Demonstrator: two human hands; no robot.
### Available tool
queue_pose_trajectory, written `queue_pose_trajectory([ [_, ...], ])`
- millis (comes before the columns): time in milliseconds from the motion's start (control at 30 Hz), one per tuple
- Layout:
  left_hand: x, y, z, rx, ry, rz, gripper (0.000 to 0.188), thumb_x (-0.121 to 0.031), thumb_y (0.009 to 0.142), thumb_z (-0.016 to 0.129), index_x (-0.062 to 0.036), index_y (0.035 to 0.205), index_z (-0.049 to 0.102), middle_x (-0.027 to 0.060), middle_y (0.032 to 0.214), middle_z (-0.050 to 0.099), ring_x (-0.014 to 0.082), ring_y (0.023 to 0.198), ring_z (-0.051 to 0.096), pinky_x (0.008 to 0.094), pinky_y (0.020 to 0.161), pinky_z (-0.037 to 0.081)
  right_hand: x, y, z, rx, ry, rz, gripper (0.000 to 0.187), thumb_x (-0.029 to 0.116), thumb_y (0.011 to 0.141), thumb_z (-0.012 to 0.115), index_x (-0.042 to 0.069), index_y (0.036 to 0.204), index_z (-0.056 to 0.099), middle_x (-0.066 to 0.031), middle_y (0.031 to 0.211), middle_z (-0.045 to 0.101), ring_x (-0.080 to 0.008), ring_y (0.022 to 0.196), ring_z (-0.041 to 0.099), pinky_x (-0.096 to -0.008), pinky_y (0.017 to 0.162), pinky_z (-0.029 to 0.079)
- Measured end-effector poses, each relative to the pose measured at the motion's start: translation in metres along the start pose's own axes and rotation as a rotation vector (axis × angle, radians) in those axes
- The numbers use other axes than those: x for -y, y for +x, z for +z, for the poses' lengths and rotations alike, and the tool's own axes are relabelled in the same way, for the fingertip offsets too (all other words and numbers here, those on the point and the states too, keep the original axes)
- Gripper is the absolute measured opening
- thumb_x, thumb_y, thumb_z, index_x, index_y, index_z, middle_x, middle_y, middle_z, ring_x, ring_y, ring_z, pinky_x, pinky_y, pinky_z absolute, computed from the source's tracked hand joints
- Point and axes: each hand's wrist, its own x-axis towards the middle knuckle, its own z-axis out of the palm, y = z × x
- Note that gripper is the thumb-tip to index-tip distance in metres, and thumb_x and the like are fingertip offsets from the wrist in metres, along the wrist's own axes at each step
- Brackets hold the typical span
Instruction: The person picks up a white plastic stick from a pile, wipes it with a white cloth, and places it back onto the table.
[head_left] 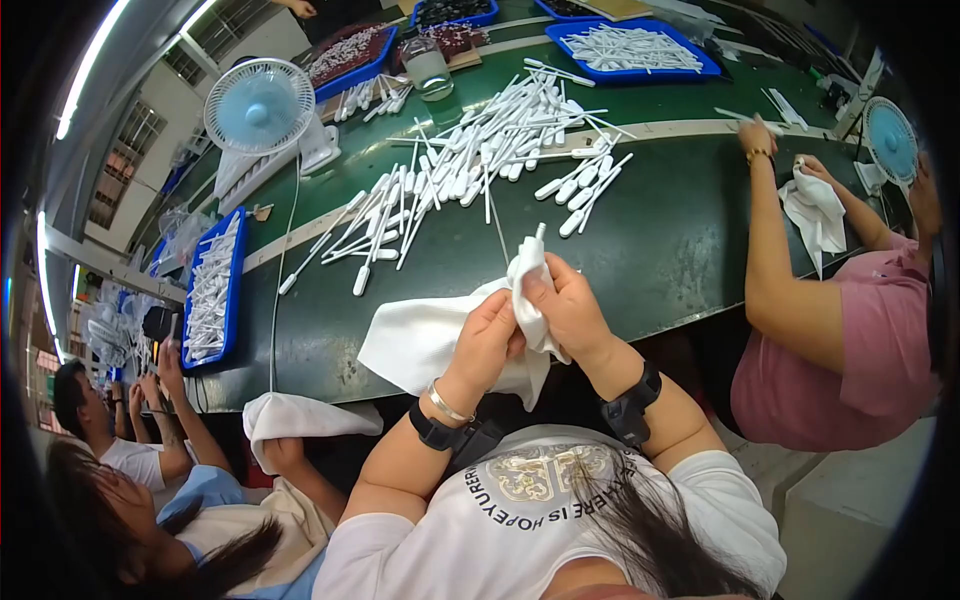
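Over the near edge of the green table, my left hand [488, 335] and my right hand [572, 305] meet, both closed on a bunched white cloth [415, 340]. The cloth's loose part spreads to the left across the table edge and hangs down below my hands. A short white tip [541, 231] sticks up out of the folds by my right fingers; whatever it belongs to is hidden in the cloth. Just beyond lies a loose pile of white, thin-stemmed plastic pieces [520, 125] with wide, rounded ends. A few single pieces [580, 190] lie at its right side.
Blue trays [238, 270] of white pieces stand at left and far right. A fan [258, 105] stands far left; its cord crosses the table [680, 220]. Beyond the pile is a clear jar [428, 70]. Co-workers sit on both sides; the right one's hand [815, 170] holds a cloth.
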Motion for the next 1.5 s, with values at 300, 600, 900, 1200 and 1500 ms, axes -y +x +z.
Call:
queue_pose_trajectory([
  [300, -0.012, 0.002, 0.018, -0.136, 0.484, 0.053, 0.021, -0.018, 0.090, 0.044, -0.0014, 0.099, 0.053, -0.0002, 0.074, 0.054, 0.0045, 0.061, 0.046, 0.0175, 0.056, 0.038, 0.014, 0.002, -0.014, -0.065, -0.128, -0.186, 0.021, 0.020, 0.087, 0.051, 0.001, 0.096, 0.054, -0.0008, 0.079, 0.057, -0.0062, 0.069, 0.052, -0.0206, 0.061, 0.043],
  [600, -0.018, -0.002, 0.018, -0.088, 0.567, 0.067, 0.018, -0.014, 0.088, 0.047, 0.0003, 0.098, 0.053, 0.0022, 0.075, 0.056, 0.0054, 0.062, 0.047, 0.0176, 0.057, 0.039, 0.009, -0.008, -0.008, -0.028, -0.069, -0.153, 0.021, 0.018, 0.088, 0.050, 0.000, 0.099, 0.052, -0.0008, 0.081, 0.056, -0.0056, 0.071, 0.050, -0.0204, 0.063, 0.042],
  [900, -0.105, 0.053, 0.041, -0.190, 0.649, 0.260, 0.019, -0.016, 0.088, 0.046, -0.0004, 0.094, 0.053, 0.0017, 0.061, 0.052, 0.0048, 0.048, 0.042, 0.0165, 0.044, 0.033, 0.016, -0.012, -0.034, -0.102, -0.098, -0.241, 0.017, 0.015, 0.087, 0.051, 0.001, 0.096, 0.053, -0.0010, 0.084, 0.054, -0.0061, 0.074, 0.049, -0.0205, 0.064, 0.042],
  [1200, -0.165, 0.261, 0.021, -0.172, 1.065, 0.260, 0.025, -0.022, 0.083, 0.054, 0.0009, 0.086, 0.062, -0.0024, 0.057, 0.049, 0.0041, 0.050, 0.041, 0.0206, 0.045, 0.032, 0.025, -0.010, -0.062, 0.323, -1.057, -0.634, 0.019, 0.012, 0.076, 0.059, 0.001, 0.090, 0.053, -0.0100, 0.082, 0.052, -0.0256, 0.072, 0.052, -0.0336, 0.067, 0.041],
  [1500, -0.116, 0.491, 0.010, 0.123, 2.421, 0.407, 0.022, -0.022, 0.070, 0.060, -0.0014, 0.074, 0.066, 0.0168, 0.076, 0.061, 0.0328, 0.073, 0.059, 0.0393, 0.068, 0.048, 0.029, -0.008, -0.073, 0.341, -0.860, -0.428, 0.017, 0.011, 0.073, 0.060, 0.000, 0.085, 0.054, -0.0114, 0.082, 0.054, -0.0289, 0.076, 0.052, -0.0362, 0.068, 0.039],
])
